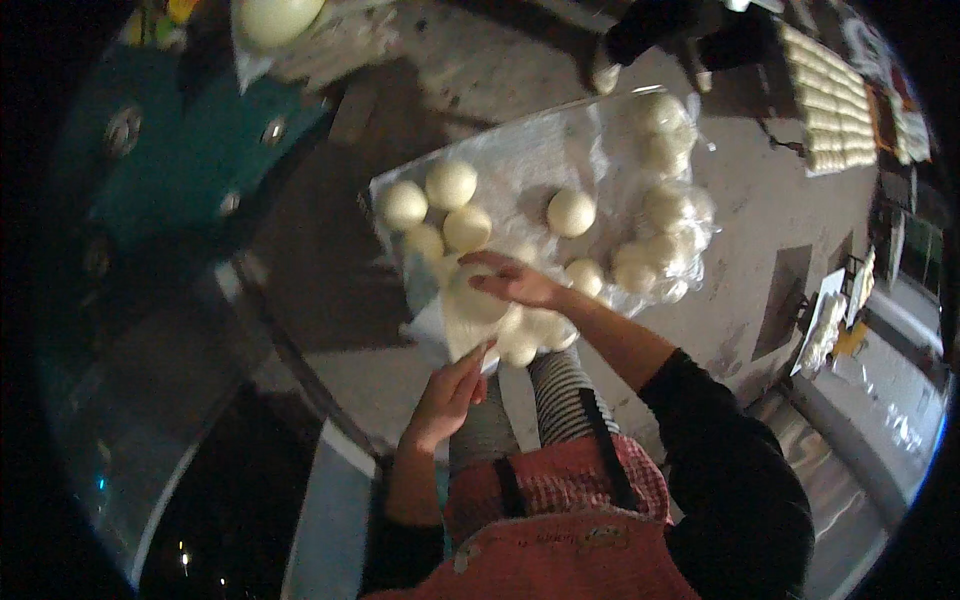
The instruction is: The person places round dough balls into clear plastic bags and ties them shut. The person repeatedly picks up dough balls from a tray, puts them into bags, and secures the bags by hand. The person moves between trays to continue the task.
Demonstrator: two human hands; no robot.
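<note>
In the head view, my right hand (517,283) lies with spread fingers over a large pale ball (480,300). This ball sits among pale, glossy wrapping or film near the table's front left corner. My left hand (450,394) is at the near edge of that wrapping (459,337), its fingertips touching or very close to it. Whether they pinch it is unclear. Several smaller pale balls (451,185) cluster just beyond my right hand. One lone ball (571,213) rests near the table's middle, and another (584,277) is beside my right wrist.
Clear plastic bags of pale balls (671,217) line the right side of the sheet-covered table (517,154). A person's legs (652,34) stand beyond it. A tray of pale rows (829,101) is at far right. A green surface (187,165) with round fittings is at left.
</note>
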